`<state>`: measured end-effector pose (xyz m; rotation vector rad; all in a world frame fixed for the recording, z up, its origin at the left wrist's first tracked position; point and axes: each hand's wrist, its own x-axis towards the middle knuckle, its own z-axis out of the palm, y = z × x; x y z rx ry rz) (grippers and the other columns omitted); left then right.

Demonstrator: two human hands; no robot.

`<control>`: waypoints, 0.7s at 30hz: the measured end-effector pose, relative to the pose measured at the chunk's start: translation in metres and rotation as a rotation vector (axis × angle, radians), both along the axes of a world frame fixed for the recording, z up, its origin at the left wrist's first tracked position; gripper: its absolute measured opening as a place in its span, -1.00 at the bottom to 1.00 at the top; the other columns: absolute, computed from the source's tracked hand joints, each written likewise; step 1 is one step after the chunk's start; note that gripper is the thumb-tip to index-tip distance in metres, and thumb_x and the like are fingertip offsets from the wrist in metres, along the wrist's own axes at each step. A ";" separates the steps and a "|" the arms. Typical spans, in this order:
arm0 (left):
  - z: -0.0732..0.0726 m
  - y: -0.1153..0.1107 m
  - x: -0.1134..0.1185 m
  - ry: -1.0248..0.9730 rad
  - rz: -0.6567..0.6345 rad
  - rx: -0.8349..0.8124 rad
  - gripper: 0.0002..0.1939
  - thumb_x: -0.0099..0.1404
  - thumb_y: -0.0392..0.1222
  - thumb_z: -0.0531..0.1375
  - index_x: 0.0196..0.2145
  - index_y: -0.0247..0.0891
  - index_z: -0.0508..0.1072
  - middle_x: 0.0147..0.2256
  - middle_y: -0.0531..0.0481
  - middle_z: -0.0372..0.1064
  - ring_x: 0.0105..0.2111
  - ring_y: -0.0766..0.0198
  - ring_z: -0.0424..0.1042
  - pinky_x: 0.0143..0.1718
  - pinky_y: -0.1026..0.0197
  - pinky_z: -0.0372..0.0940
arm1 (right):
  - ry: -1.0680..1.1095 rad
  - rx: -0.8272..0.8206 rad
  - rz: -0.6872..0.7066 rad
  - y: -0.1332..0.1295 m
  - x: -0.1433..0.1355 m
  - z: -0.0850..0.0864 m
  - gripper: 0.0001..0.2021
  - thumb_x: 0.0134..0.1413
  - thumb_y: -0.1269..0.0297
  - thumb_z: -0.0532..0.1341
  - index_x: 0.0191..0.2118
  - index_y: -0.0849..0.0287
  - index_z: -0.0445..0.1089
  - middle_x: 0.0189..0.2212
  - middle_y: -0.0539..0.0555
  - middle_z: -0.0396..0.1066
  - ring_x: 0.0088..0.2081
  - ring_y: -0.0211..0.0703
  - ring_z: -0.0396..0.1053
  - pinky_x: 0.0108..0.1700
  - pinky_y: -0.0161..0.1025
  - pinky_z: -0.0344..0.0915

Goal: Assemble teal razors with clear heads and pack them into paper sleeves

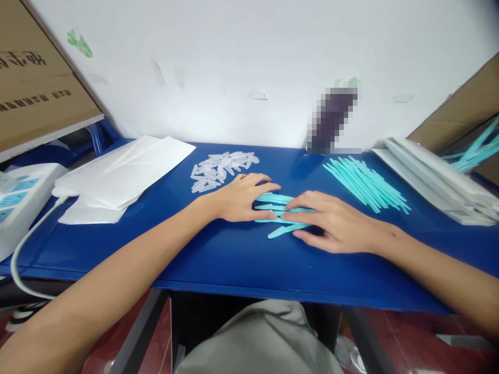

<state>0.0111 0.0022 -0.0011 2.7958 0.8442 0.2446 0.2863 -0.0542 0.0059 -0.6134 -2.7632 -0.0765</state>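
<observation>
Several turquoise sticks (276, 199) lie side by side on the blue table (241, 259), between my two hands. My left hand (245, 197) touches their left ends, its fingers spread. From the right, my right hand (327, 218) rests on the same sticks with its fingers apart, covering their right ends. The nearest stick (283, 230) is angled away from the others, close to my right thumb. Behind my left hand is a heap of small translucent white pieces (222, 169). A larger pile of turquoise sticks (366, 184) lies beyond my right hand.
White plastic bags (132, 174) lie at the left, beside a white power strip (23, 197) with a cable. White packaging (436, 179) is stacked at the right. Cardboard boxes (42, 78) stand at both sides, and a white wall (218, 62) rises behind the table.
</observation>
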 end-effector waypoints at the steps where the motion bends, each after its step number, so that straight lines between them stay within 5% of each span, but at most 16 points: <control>1: 0.000 0.000 0.000 0.000 0.001 0.003 -0.24 0.47 0.35 0.08 0.40 -0.18 0.23 0.38 -0.28 0.14 0.33 -0.20 0.19 0.32 -0.22 0.08 | -0.005 0.013 -0.011 0.000 0.000 0.000 -0.67 0.42 0.20 0.15 0.10 0.19 0.56 -0.01 0.28 0.54 -0.08 0.07 0.49 -0.06 0.04 0.44; 8: 0.002 0.003 -0.005 -0.038 -0.015 -0.039 -0.41 0.58 0.17 -0.06 0.39 -0.16 0.25 0.37 -0.23 0.18 0.34 -0.11 0.20 0.33 -0.16 0.08 | 0.001 -0.005 -0.016 0.003 0.004 -0.003 -0.70 0.43 0.23 0.15 0.09 0.12 0.57 0.06 0.24 0.52 0.00 0.07 0.47 -0.01 0.03 0.40; 21: -0.005 0.002 0.001 -0.040 0.000 0.009 -0.29 0.47 0.32 0.07 0.38 -0.16 0.28 0.34 -0.27 0.20 0.31 -0.18 0.21 0.32 -0.21 0.06 | -0.009 0.098 0.049 -0.013 -0.015 -0.003 -0.69 0.48 0.34 0.08 0.05 0.21 0.57 -0.28 0.13 0.53 -0.30 -0.16 0.45 -0.21 -0.20 0.35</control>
